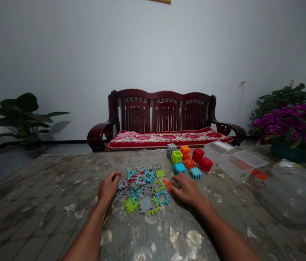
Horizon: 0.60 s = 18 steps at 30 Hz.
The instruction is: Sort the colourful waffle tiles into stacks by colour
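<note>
A heap of flat toothed puzzle tiles (145, 186) in grey, teal, green and orange lies on the patterned table (46, 203). My left hand (108, 187) rests at the heap's left edge, fingers curled onto the grey tiles. My right hand (185, 188) lies at the heap's right edge, fingertips bent onto a grey tile beside an orange one. Behind the heap stand assembled cubes: grey (171, 149), green (176, 157), orange (185, 150), red (197, 154), blue (179, 168) and teal (195, 173).
Two clear plastic boxes (238, 163) stand at the right, an orange piece (259, 174) beside them. A clear bowl (294, 197) sits at the far right. Purple flowers (294, 125), a wooden bench (163, 121) and a potted plant (24, 116) lie beyond the table.
</note>
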### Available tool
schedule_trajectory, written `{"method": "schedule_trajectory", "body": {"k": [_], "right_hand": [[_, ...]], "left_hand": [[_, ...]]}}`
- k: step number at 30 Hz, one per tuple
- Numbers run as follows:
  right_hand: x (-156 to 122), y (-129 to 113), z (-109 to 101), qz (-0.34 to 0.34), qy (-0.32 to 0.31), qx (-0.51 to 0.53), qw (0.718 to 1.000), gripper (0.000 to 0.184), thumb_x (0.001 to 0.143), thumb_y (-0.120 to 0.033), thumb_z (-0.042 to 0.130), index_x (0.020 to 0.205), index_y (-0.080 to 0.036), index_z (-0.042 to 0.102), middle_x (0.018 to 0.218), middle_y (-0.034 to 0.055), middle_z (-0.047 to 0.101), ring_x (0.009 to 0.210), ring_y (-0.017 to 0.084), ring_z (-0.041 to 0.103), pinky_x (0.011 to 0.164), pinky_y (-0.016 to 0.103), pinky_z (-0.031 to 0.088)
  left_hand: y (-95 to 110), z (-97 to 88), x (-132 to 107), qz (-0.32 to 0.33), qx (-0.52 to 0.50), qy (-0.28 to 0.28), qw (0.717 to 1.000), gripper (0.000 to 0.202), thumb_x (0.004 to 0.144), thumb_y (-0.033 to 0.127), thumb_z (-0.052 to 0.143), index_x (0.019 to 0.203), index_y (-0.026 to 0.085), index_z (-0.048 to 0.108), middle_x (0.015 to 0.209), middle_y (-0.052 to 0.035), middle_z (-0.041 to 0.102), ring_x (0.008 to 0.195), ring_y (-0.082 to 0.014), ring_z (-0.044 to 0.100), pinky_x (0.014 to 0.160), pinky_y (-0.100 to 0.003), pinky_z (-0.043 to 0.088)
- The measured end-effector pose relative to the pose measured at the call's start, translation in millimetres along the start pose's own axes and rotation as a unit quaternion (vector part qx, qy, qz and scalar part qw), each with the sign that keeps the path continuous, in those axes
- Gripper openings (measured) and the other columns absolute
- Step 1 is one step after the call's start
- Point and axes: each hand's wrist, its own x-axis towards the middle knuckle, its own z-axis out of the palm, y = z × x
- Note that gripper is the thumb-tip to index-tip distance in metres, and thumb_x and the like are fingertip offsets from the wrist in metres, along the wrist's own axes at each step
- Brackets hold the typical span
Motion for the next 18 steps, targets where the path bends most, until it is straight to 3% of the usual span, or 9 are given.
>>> {"method": "schedule_trajectory", "body": {"k": [4, 8, 14, 18], "right_hand": [[-2.5, -10.7, 2.6, 0.008, -0.038, -0.04, 0.998, 0.029, 0.088, -0.046, 0.063, 0.101, -0.021, 0.071, 0.104, 0.007, 0.065, 0.096, 0.022, 0.061, 0.079, 0.029, 0.041], [-1.9, -11.8, 1.6, 0.033, -0.032, -0.021, 0.999, 0.025, 0.085, -0.041, 0.065, 0.097, -0.019, 0.067, 0.099, 0.0064, 0.066, 0.092, 0.021, 0.06, 0.075, 0.028, 0.039], [-1.0, -11.6, 9.9, 0.051, -0.011, 0.117, 0.992, 0.024, 0.077, -0.029, 0.068, 0.098, -0.021, 0.062, 0.084, -0.0006, 0.066, 0.077, 0.017, 0.058, 0.066, 0.026, 0.037], [5.1, -5.2, 19.1, 0.053, 0.04, 0.243, 0.968, 0.018, 0.076, -0.026, 0.061, 0.093, -0.021, 0.064, 0.076, -0.0016, 0.066, 0.071, 0.016, 0.06, 0.065, 0.026, 0.043]], "left_hand": [[0.1, 0.0, 0.4, 0.003, 0.002, 0.0, 1.0, 0.029, 0.086, 0.028, 0.051, 0.099, 0.024, 0.077, 0.104, -0.003, 0.081, 0.097, -0.0215, 0.074, 0.084, -0.027, 0.054], [-0.7, 0.1, 0.8, 0.008, 0.005, 0.002, 1.0, 0.029, 0.085, 0.028, 0.051, 0.098, 0.025, 0.077, 0.104, -0.0028, 0.081, 0.097, -0.0218, 0.074, 0.084, -0.028, 0.054], [-2.7, 0.1, 1.0, 0.008, 0.008, 0.004, 1.0, 0.03, 0.085, 0.03, 0.052, 0.099, 0.024, 0.077, 0.1, -0.0027, 0.081, 0.094, -0.0215, 0.074, 0.082, -0.027, 0.054], [-2.8, -0.3, 0.8, 0.011, 0.004, 0.001, 1.0, 0.029, 0.085, 0.03, 0.052, 0.099, 0.024, 0.077, 0.102, -0.0031, 0.081, 0.094, -0.0218, 0.074, 0.082, -0.027, 0.054]]}}
